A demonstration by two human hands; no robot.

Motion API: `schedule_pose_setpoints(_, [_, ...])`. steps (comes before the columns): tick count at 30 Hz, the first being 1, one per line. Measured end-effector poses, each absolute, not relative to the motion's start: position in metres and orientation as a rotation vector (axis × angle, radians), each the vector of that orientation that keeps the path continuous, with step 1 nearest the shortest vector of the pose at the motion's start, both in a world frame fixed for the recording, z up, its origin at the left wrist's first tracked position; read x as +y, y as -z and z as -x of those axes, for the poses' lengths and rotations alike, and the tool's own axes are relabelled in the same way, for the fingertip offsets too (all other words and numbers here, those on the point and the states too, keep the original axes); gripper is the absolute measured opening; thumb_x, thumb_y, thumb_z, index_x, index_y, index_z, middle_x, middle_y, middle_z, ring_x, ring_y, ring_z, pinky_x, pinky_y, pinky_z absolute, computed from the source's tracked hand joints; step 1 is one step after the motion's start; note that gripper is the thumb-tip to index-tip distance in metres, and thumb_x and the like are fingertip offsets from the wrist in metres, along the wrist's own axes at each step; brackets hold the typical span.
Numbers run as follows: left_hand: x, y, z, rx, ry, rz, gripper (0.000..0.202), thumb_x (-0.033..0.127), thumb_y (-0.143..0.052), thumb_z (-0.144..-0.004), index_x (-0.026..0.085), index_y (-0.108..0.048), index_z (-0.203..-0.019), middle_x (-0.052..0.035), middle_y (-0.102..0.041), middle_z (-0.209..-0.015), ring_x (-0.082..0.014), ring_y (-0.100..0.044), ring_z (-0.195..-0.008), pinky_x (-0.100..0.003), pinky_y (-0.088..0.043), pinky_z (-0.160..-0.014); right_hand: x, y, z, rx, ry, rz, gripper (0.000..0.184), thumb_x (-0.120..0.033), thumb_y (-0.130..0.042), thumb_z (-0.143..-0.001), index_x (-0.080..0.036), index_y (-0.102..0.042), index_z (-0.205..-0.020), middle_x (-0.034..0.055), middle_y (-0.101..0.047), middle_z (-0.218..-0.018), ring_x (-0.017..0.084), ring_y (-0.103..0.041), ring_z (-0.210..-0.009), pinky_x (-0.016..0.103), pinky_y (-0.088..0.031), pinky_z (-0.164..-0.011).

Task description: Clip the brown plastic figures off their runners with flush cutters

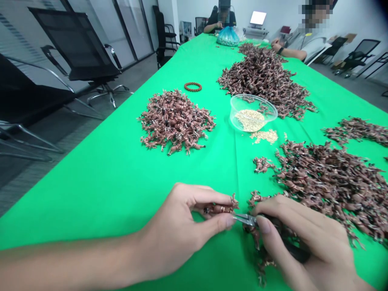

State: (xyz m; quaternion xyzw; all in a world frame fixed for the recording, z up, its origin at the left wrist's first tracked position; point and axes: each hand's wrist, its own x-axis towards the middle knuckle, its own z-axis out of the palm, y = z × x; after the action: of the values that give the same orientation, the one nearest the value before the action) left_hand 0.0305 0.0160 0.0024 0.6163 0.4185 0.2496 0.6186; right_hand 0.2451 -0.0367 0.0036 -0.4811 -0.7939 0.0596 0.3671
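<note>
At the near end of the green-covered counter [121, 194], the left hand [184, 220] grasps a brown figurine [220, 209] between thumb and fingers, holding it just above the cloth. The right hand [315, 234] has its fingers clenched around dark-handled pliers [247, 219]. The metal tips point left and sit at the figurine, beside the left thumb; whether they touch the figurine cannot be determined. Loose figurines lie beneath and beside the right hand, next to the right-hand pile [333, 182]. A separate, smaller pile [177, 121] is located beyond the left hand, near a beaded ring [193, 90]. Between this and the large rear pile [263, 72] stands a clear bowl [233, 115] containing small gold-coloured pieces [251, 119]; further pieces lie on the cloth just in front of it.
</note>
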Motion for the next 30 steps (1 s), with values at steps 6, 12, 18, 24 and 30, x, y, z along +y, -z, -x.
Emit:
schedule_pose_setpoints(6, [0.0151, -0.005, -0.0323, 0.908, -0.572, -1.418, 0.015, 0.026, -0.073, -0.086, 0.021, -0.077, -0.1, -0.0009, -0.074, -0.098, -0.0167, -0.07, -0.088, -0.025, -0.056, -0.077, -0.0357, -0.0044, -0.2432, -2.028, -0.138, 1.227, 0.007, -0.015, -0.062, -0.088, -0.017, -0.065, -0.094, 0.0025, -0.071, -0.081, 0.011, -0.065, -0.07, 0.022, -0.053, -0.068])
schedule_pose_setpoints(12, [0.0121, -0.0041, -0.0302, 0.91, -0.467, -1.295, 0.022, 0.033, -0.069, -0.09, 0.022, -0.071, -0.109, -0.0021, -0.078, -0.097, -0.0217, -0.074, -0.092, -0.031, -0.058, -0.082, -0.036, -0.0041, -0.2438, -2.029, -0.111, 1.216, 0.009, -0.014, -0.063, -0.087, -0.016, -0.065, -0.095, 0.0028, -0.071, -0.082, 0.011, -0.065, -0.07, 0.024, -0.054, -0.067])
schedule_pose_setpoints(18, [0.0143, -0.0032, -0.0301, 0.843, -0.494, -1.271, 0.02, 0.03, -0.069, -0.091, 0.023, -0.071, -0.11, -0.0009, -0.077, -0.104, -0.0197, -0.072, -0.099, -0.029, -0.057, -0.088, -0.0367, -0.0028, -0.2469, -2.058, -0.107, 1.218, 0.01, -0.015, -0.063, -0.087, -0.016, -0.065, -0.096, 0.0034, -0.071, -0.083, 0.012, -0.066, -0.071, 0.024, -0.054, -0.067])
schedule_pose_setpoints(24, [0.0155, -0.0039, -0.0308, 0.788, -0.586, -1.325, 0.014, 0.018, -0.066, -0.092, 0.02, -0.07, -0.105, -0.0003, -0.076, -0.103, -0.0143, -0.071, -0.099, -0.022, -0.055, -0.089, -0.0358, -0.0036, -0.2443, -2.045, -0.066, 1.177, 0.013, -0.012, -0.064, -0.085, -0.015, -0.065, -0.097, 0.0047, -0.071, -0.085, 0.013, -0.067, -0.072, 0.025, -0.054, -0.066])
schedule_pose_setpoints(30, [0.0139, -0.0022, -0.0296, 0.82, -0.659, -1.368, 0.008, 0.011, -0.067, -0.09, 0.019, -0.067, -0.093, -0.0005, -0.076, -0.102, -0.0141, -0.07, -0.099, -0.022, -0.055, -0.087, -0.0375, -0.0063, -0.2453, -2.012, -0.05, 1.207, 0.016, -0.011, -0.064, -0.083, -0.018, -0.066, -0.097, 0.0041, -0.073, -0.088, 0.015, -0.07, -0.078, 0.025, -0.056, -0.065])
